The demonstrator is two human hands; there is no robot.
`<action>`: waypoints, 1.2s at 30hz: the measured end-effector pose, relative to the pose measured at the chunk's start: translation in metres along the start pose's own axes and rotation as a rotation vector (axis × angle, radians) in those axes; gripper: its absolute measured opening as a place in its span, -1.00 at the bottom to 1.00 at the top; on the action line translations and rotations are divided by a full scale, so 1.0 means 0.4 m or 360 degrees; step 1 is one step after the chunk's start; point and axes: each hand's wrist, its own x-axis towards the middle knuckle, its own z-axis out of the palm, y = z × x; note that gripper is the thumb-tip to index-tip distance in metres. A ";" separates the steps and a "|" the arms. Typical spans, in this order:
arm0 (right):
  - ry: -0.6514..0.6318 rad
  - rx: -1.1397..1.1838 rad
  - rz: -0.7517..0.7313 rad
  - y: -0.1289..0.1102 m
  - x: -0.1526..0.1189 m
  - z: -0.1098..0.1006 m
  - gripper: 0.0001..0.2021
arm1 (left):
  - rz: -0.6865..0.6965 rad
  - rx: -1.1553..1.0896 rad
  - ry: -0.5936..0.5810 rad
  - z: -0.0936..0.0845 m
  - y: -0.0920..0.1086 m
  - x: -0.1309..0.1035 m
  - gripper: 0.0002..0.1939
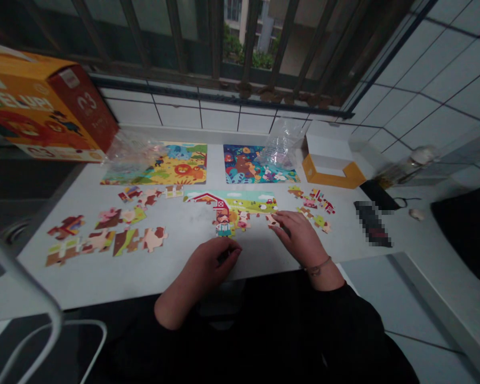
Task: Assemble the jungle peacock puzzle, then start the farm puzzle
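Observation:
A partly joined farm jigsaw puzzle (240,201) lies on the white counter in front of me, showing a red barn, a green field and a farmer figure. My right hand (298,234) is at its lower right edge, thumb and fingers closed on a cream and brown puzzle piece (272,220) that touches or almost touches the joined part. My left hand (216,258) rests on the counter just below the farmer, fingers curled together; whether anything is inside them is hidden. Loose puzzle pieces (154,239) lie spread to the left, and more small pieces (309,204) sit to the right.
Two finished picture sheets, one with lions (184,170) and one with a bear (240,165), lie behind, partly under clear plastic bags (282,144). A yellow puzzle box (24,106) stands back left, an open box tray (332,173) back right. A blurred-out dark object (374,224) lies right.

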 end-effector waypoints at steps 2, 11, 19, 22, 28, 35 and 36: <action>-0.0003 -0.0026 -0.0020 0.000 0.000 0.003 -0.64 | 0.0002 0.0003 0.0011 0.001 -0.001 0.000 -0.79; -0.0073 -0.0103 -0.0031 -0.009 0.011 0.003 -0.67 | -0.0004 0.0011 0.0001 -0.001 0.003 0.003 -0.77; -0.0179 -0.0151 -0.0065 -0.021 0.037 -0.007 -0.71 | 0.0014 0.0021 0.0000 -0.001 0.001 0.002 -0.78; -0.0244 -0.0199 -0.0072 -0.024 0.045 -0.010 -0.72 | 0.0019 0.0033 0.0002 -0.002 0.004 0.004 -0.78; -0.0243 -0.0301 -0.0053 -0.030 0.033 0.008 -0.67 | -0.0010 -0.0002 0.0025 0.005 0.014 -0.004 -0.77; -0.0136 -0.0257 -0.0024 -0.029 0.011 0.041 -0.62 | -0.0067 0.0479 0.0252 -0.033 -0.002 -0.049 -0.78; -0.0112 -0.0226 -0.0021 -0.031 0.008 0.046 -0.62 | -0.0137 0.0640 0.0346 -0.051 -0.009 -0.058 -0.77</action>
